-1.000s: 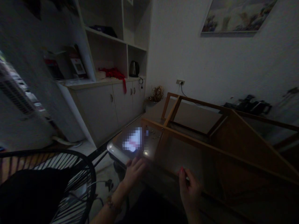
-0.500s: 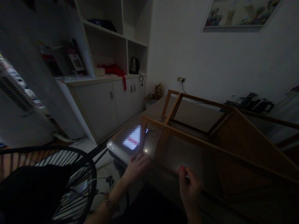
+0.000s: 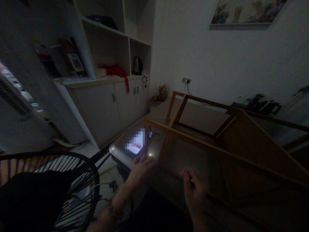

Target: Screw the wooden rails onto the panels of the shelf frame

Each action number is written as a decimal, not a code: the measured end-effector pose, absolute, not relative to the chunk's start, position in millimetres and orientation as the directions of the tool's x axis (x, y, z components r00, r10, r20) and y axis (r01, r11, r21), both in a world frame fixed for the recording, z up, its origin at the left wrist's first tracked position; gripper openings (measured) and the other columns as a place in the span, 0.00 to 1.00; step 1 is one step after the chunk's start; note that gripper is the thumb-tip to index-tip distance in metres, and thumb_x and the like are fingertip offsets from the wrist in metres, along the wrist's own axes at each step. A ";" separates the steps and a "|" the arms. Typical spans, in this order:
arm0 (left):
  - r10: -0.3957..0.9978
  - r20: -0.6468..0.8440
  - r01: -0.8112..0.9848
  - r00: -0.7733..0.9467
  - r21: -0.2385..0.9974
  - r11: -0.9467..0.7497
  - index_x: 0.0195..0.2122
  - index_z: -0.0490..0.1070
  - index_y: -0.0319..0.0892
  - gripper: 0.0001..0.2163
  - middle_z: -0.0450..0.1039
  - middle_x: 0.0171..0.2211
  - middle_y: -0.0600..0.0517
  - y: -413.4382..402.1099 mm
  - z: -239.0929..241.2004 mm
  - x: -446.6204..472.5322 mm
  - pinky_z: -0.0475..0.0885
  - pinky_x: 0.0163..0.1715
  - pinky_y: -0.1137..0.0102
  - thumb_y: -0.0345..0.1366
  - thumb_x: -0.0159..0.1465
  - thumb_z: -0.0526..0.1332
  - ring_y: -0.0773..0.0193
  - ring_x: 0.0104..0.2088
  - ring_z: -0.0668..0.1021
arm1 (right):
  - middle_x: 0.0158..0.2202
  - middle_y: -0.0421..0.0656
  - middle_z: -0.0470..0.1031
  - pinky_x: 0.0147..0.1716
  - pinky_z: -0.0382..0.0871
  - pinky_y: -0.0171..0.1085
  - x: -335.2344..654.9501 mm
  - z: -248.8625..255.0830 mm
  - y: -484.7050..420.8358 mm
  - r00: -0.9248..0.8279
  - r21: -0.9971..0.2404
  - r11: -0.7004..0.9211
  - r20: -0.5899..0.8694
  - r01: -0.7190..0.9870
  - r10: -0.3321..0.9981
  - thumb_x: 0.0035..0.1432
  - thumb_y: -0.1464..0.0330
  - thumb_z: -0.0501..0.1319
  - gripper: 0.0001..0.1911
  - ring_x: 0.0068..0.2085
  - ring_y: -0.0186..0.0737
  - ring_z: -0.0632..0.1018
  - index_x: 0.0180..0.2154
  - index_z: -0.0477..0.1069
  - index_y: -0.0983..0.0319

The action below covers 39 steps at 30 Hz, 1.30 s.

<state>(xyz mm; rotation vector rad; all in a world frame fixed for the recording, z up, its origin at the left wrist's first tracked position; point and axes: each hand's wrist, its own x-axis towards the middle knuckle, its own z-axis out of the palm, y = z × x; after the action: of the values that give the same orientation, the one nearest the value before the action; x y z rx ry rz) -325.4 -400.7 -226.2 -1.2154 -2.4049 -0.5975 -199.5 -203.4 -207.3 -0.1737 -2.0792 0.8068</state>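
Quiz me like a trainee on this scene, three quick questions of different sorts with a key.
1. True or false: the lit screen lies nearer the wearer's right hand than the left hand.
2. What stands in the shelf unit, right of the red cloth? A) a vase B) a kettle C) a lamp
3. Fill the gap: beyond the wooden frame, lower on the wall than the picture, is a power ____.

Key: 1 false; 2 B; 3 socket.

brn frame [image 3: 205,144], blk chair [image 3: 48,153]
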 end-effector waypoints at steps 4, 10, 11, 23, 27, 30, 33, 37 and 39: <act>0.667 0.455 0.802 -0.591 0.241 0.546 0.39 0.74 0.49 0.05 0.75 0.39 0.55 -400.5 -216.3 -324.4 0.59 0.42 0.64 0.39 0.63 0.66 0.59 0.42 0.70 | 0.24 0.38 0.70 0.27 0.63 0.31 -202.2 -205.9 -204.4 -0.653 -0.588 0.790 0.670 -0.175 0.354 0.67 0.63 0.55 0.16 0.26 0.33 0.72 0.28 0.69 0.61; 0.634 0.491 0.785 -0.597 0.192 0.589 0.41 0.72 0.48 0.10 0.75 0.44 0.53 -400.3 -217.9 -325.0 0.61 0.44 0.64 0.40 0.60 0.68 0.56 0.45 0.71 | 0.24 0.38 0.69 0.28 0.62 0.32 -202.5 -206.3 -205.2 -0.669 -0.579 0.801 0.657 -0.153 0.347 0.68 0.62 0.55 0.17 0.26 0.34 0.71 0.26 0.67 0.61; 0.626 0.497 0.779 -0.601 0.190 0.598 0.43 0.72 0.48 0.12 0.75 0.46 0.53 -400.2 -218.1 -324.7 0.62 0.44 0.63 0.40 0.60 0.68 0.56 0.46 0.71 | 0.24 0.38 0.69 0.28 0.62 0.32 -202.5 -206.6 -205.0 -0.673 -0.582 0.800 0.652 -0.149 0.349 0.68 0.62 0.55 0.17 0.26 0.34 0.71 0.27 0.67 0.61; 0.654 0.378 0.755 -0.655 0.353 0.553 0.49 0.71 0.45 0.10 0.79 0.45 0.50 -399.4 -215.3 -325.4 0.73 0.40 0.69 0.38 0.67 0.61 0.61 0.41 0.81 | 0.27 0.39 0.72 0.31 0.66 0.32 -204.7 -207.7 -202.9 -0.691 -0.572 0.803 0.648 -0.166 0.320 0.69 0.62 0.53 0.15 0.29 0.35 0.75 0.31 0.69 0.60; 0.673 0.334 0.737 -0.660 0.460 0.495 0.49 0.71 0.46 0.09 0.77 0.47 0.51 -401.0 -215.7 -327.7 0.75 0.40 0.73 0.37 0.68 0.59 0.63 0.42 0.81 | 0.31 0.41 0.75 0.33 0.67 0.33 -206.6 -210.5 -200.8 -0.698 -0.568 0.815 0.630 -0.115 0.340 0.70 0.61 0.52 0.15 0.32 0.36 0.77 0.33 0.70 0.60; 0.682 0.312 0.729 -0.661 0.481 0.487 0.48 0.72 0.46 0.09 0.77 0.46 0.51 -401.4 -215.0 -328.3 0.75 0.41 0.72 0.37 0.68 0.59 0.63 0.42 0.82 | 0.29 0.41 0.76 0.31 0.66 0.33 -208.1 -210.0 -201.7 -0.720 -0.544 0.838 0.600 -0.049 0.348 0.71 0.60 0.51 0.17 0.30 0.37 0.78 0.33 0.70 0.60; 0.678 0.338 0.741 -0.653 0.472 0.478 0.48 0.72 0.46 0.09 0.78 0.44 0.51 -401.1 -215.7 -328.4 0.76 0.42 0.73 0.37 0.68 0.59 0.64 0.41 0.81 | 0.26 0.40 0.74 0.28 0.62 0.34 -209.4 -207.5 -205.8 -0.732 -0.465 0.885 0.609 -0.020 0.304 0.71 0.60 0.49 0.19 0.27 0.37 0.76 0.31 0.69 0.60; 0.675 0.350 0.746 -0.650 0.466 0.476 0.47 0.72 0.45 0.08 0.78 0.43 0.51 -401.2 -218.3 -327.6 0.76 0.42 0.73 0.36 0.68 0.58 0.64 0.40 0.82 | 0.26 0.40 0.72 0.30 0.62 0.34 -209.4 -206.4 -211.8 -0.720 -0.402 0.915 0.643 -0.029 0.260 0.72 0.61 0.49 0.18 0.27 0.36 0.76 0.31 0.68 0.60; 0.681 0.362 0.759 -0.636 0.456 0.465 0.47 0.72 0.45 0.08 0.78 0.44 0.51 -402.0 -220.7 -327.0 0.76 0.41 0.73 0.35 0.68 0.59 0.63 0.40 0.82 | 0.26 0.39 0.72 0.31 0.62 0.33 -208.2 -207.6 -213.7 -0.719 -0.395 0.918 0.647 -0.033 0.252 0.71 0.63 0.50 0.17 0.28 0.36 0.75 0.30 0.67 0.60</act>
<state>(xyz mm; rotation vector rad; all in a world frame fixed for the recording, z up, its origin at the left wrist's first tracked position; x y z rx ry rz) -327.0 -402.0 -220.7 -1.2732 -2.5768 -0.9026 -208.2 -213.7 -207.6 -0.1550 -2.3267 0.4958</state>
